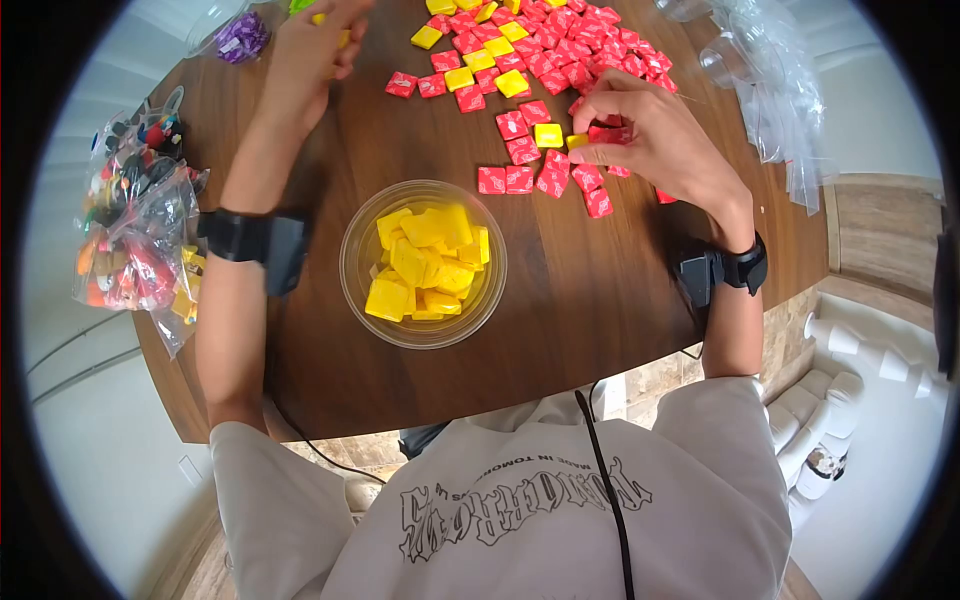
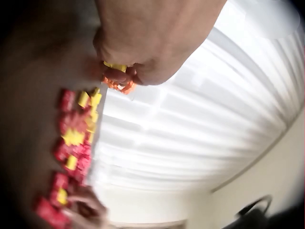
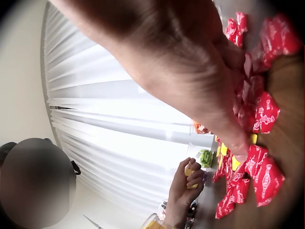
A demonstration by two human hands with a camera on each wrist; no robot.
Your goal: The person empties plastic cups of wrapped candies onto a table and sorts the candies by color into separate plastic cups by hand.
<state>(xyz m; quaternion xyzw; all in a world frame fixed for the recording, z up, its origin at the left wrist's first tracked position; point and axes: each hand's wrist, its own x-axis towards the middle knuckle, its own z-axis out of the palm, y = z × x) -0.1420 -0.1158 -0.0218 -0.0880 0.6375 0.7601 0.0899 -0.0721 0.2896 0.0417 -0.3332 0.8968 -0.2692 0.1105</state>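
From where I stand: right hand has a yellow-wrapped candy pinched between thumb and fingers, at the near side of the scatter of red-wrapped candies. Fingertip pinch makes sense, I'd say: small flat piece, red neighbours tight around it. Left hand is clenched round a few yellow candies, raised beyond the bowl; probably palmed so several carry at once. Exact count: can't tell, fingers cover them. More yellow squares lie loose among the red ones, mostly toward the far side. Clear plastic bowl sits near the body, between the forearms, with a heap of yellow squares inside and no red visible; likely parked there for short reach from either side. Surface is a dark wood-grain table with a curved edge. Left side: clear bags of small coloured items, purple-wrapped pieces farther up. A tub of green pieces shows past the red ones. Right side: clear plastic packaging, crumpled, near the edge. Room: sheer white curtain with light behind it, white sofa off to the right, stone-look floor tile below.
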